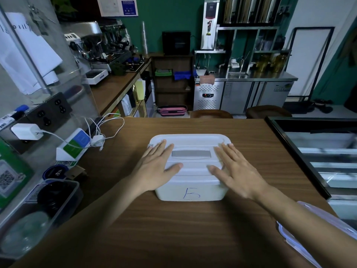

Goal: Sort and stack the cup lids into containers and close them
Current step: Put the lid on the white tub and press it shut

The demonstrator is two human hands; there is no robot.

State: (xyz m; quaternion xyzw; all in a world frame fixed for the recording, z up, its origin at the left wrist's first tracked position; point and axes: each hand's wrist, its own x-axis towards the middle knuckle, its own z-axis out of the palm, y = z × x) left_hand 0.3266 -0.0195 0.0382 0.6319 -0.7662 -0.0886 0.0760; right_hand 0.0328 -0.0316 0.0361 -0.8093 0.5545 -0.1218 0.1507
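Note:
A white plastic container (190, 192) marked with a blue letter B stands in the middle of the wooden table (173, 229). Its white lid (190, 141) with a grey handle (190, 154) lies on top. My left hand (156, 167) rests flat on the lid's left side with fingers straight. My right hand (235, 171) lies flat on the lid's right side, fingers spread. A clear tub (38, 215) at the left edge holds black lids (56, 196) and clear lids (25, 229). What is inside the white container is hidden.
A clear flat lid (293, 238) lies at the table's right front under my forearm. A display case (313, 151) borders the right side. White charger cables (100, 132) and a small card stand (75, 146) sit at the left. Two stools stand beyond the far edge.

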